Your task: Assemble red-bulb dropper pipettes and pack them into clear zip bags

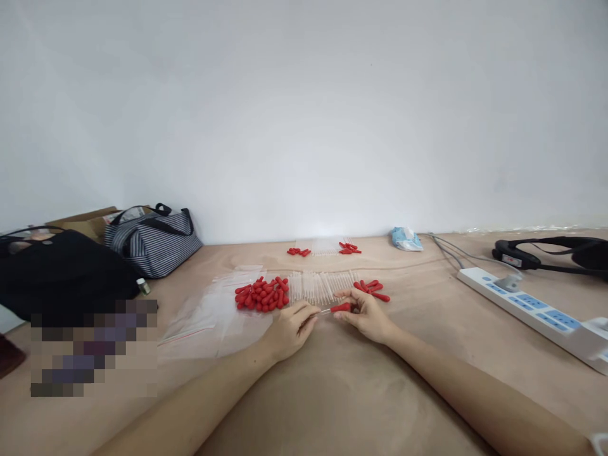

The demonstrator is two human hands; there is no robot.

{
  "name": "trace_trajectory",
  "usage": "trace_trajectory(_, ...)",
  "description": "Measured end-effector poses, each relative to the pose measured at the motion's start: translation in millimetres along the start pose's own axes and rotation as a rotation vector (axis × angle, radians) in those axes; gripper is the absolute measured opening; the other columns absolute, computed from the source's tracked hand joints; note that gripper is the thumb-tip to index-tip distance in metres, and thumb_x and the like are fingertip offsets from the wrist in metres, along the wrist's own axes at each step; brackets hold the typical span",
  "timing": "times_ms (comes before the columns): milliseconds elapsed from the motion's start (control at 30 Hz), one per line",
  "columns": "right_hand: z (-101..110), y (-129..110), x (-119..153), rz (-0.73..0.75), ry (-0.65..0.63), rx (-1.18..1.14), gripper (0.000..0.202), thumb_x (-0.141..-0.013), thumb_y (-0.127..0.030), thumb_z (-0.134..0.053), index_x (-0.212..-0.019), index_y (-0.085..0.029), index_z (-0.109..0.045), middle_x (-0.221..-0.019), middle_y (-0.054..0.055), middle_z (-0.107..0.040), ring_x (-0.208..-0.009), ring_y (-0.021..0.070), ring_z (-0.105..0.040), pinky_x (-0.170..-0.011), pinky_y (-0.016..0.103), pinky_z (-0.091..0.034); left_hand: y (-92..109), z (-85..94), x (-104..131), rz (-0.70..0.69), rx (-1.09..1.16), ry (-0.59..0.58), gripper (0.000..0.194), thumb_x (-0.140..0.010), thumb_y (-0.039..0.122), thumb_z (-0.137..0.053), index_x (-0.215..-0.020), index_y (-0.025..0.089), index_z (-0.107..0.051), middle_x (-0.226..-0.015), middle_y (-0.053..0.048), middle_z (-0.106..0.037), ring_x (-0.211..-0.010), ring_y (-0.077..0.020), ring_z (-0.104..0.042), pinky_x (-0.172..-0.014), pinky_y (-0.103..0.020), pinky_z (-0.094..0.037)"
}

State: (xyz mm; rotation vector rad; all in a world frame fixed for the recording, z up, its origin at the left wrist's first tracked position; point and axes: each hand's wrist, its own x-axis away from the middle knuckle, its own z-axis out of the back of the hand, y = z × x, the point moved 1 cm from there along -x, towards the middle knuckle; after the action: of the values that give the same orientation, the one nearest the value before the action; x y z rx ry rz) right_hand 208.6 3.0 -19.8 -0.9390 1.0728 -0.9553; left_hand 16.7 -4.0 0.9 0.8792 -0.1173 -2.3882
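Note:
My left hand (292,326) is closed on a thin clear dropper tube (325,311), pinched between thumb and fingers. A red rubber bulb (341,308) is gripped in my right hand (367,318), its narrow end at the tube's right end; how far the tube goes in I cannot tell. Just beyond my hands lies a row of clear tubes (311,288) side by side. To its left is a heap of red bulbs (262,295), and at its right end several red bulbs (373,289) lie near my right fingers, some perhaps fitted on tubes.
Clear plastic bags (199,320) lie left of the heap. Against the wall are more tubes with red bulbs (350,248) and a blue-white crumpled packet (406,239). A power strip (536,310) and black headset (551,253) sit right; a striped bag (156,240) and black bag (61,272) left.

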Motion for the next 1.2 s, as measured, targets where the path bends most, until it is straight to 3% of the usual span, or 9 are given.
trace_trajectory(167, -12.5, -9.7, -0.7, -0.083, 0.020, -0.296, 0.032, -0.057, -0.041, -0.070, -0.071, -0.016, -0.056, -0.056, -0.005, -0.050, -0.050, 0.0066, -0.041, -0.051, 0.021, -0.035, -0.6, -0.1, 0.8, -0.023, 0.034, 0.073, 0.023, -0.086, 0.017, -0.040, -0.101, 0.013, -0.057, -0.081, -0.007, -0.059, -0.071, -0.0133, -0.056, -0.065, -0.024, -0.047)
trace_trajectory(333, -16.4, -9.7, -1.4, -0.071, 0.023, -0.453, 0.029, -0.056, -0.039, -0.072, -0.065, -0.016, -0.057, -0.059, -0.004, -0.053, -0.056, 0.0078, -0.046, -0.058, 0.022, -0.038, -0.1, -1.4, 1.3, -0.005, 0.100, 0.059, 0.024, -0.087, 0.019, -0.039, -0.100, 0.015, -0.058, -0.078, -0.005, -0.058, -0.063, -0.0110, -0.056, -0.060, -0.022, -0.048)
trace_trajectory(467, -28.6, -14.0, 3.2, -0.060, 0.038, -0.460, 0.035, -0.052, -0.041, -0.073, -0.075, -0.018, -0.059, -0.063, -0.002, -0.058, -0.059, 0.0115, -0.051, -0.061, 0.026, -0.042, 5.5, -6.0, -0.5, 0.063, 0.198, 0.080, 0.024, -0.087, 0.021, -0.038, -0.098, 0.014, -0.058, -0.076, -0.004, -0.058, -0.054, -0.0081, -0.055, -0.054, -0.020, -0.048)
trace_trajectory(600, -35.1, -20.4, 0.4, -0.019, 0.099, -0.340, 0.038, -0.063, -0.050, -0.062, -0.080, -0.016, -0.061, -0.069, 0.004, -0.062, -0.066, 0.0150, -0.055, -0.065, 0.029, -0.044, 8.6, -4.4, -2.7, 0.104, 0.183, 0.120, 0.020, -0.083, 0.026, -0.046, -0.096, 0.015, -0.058, -0.076, -0.004, -0.060, -0.064, -0.0122, -0.058, -0.060, -0.023, -0.049)
trace_trajectory(700, -12.9, -20.9, -14.6, 0.023, 0.215, -0.201, 0.044, -0.068, -0.052, -0.055, -0.092, -0.015, -0.059, -0.074, 0.005, -0.062, -0.064, 0.0139, -0.054, -0.060, 0.027, -0.043, 3.9, 2.1, -3.6, 0.149, 0.081, 0.163, 0.026, -0.078, 0.029, -0.054, -0.100, 0.015, -0.056, -0.084, -0.006, -0.061, -0.078, -0.0166, -0.057, -0.071, -0.030, -0.048)
trace_trajectory(833, 48.9, -11.7, -36.1, 0.027, 0.389, 0.117, 0.051, -0.071, -0.050, -0.049, -0.104, -0.012, -0.056, -0.060, 0.001, -0.057, -0.058, 0.0140, -0.053, -0.051, 0.023, -0.038, -5.1, 7.0, -3.6, 0.173, -0.119, 0.141, 0.014, -0.074, 0.023, -0.056, -0.085, 0.016, -0.062, -0.083, -0.006, -0.059, -0.083, -0.0207, -0.052, -0.077, -0.039, -0.042)
trace_trajectory(967, 104.5, 9.4, -38.5, -0.139, 0.548, 0.600, 0.040, -0.073, -0.042, -0.047, -0.096, -0.012, -0.063, -0.060, 0.005, -0.060, -0.059, 0.0163, -0.056, -0.051, 0.024, -0.037, -8.5, 5.2, -3.1, 0.177, -0.219, 0.081, 0.011, -0.072, 0.019, -0.056, -0.080, 0.018, -0.063, -0.091, -0.007, -0.058, -0.088, -0.0232, -0.051, -0.078, -0.042, -0.040)
trace_trajectory(1067, 120.3, 26.6, -34.3, -0.249, 0.502, 0.763, 0.036, -0.075, -0.039, -0.047, -0.093, -0.014, -0.065, -0.066, 0.007, -0.064, -0.058, 0.0169, -0.057, -0.051, 0.024, -0.036, -9.2, 3.1, -2.5, 0.156, -0.204, 0.043, 0.012, -0.072, 0.017, -0.056, -0.081, 0.018, -0.063, -0.094, -0.007, -0.058, -0.090, -0.0225, -0.051, -0.080, -0.041, -0.041)
trace_trajectory(1200, 117.3, 39.6, -33.8, -0.299, 0.426, 0.835, 0.035, -0.075, -0.038, -0.048, -0.094, -0.015, -0.065, -0.075, 0.009, -0.066, -0.065, 0.0189, -0.060, -0.054, 0.024, -0.038, -11.8, 1.2, -1.4, 0.158, -0.184, 0.022, 0.012, -0.073, 0.017, -0.055, -0.081, 0.018, -0.063, -0.094, -0.007, -0.058, -0.091, -0.0222, -0.052, -0.083, -0.041, -0.041)
